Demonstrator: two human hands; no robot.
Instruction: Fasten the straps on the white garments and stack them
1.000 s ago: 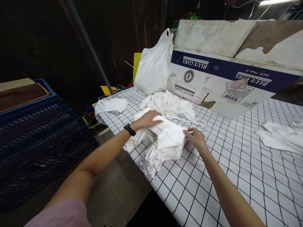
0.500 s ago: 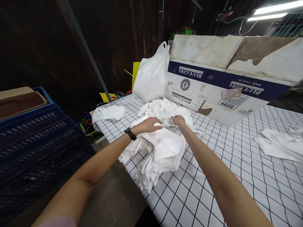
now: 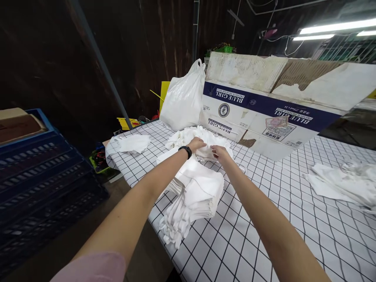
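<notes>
Together, fingers [image 3: 202, 143] curled, gripping cloth pile [image 3: 179, 138]

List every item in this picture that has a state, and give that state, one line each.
Loose heap: crumpled, unfolded.
Left hand: on that heap, fingers bent, grip unclear.
Right hand: on that heap, grip unclear.
Folded stack: neat on top, overhanging the table edge.
Cardboard box: tipped, print upside down, surface torn.
Plastic bag: upright, filled.
Ceiling light: on.
Blue crates: stacked.
</notes>
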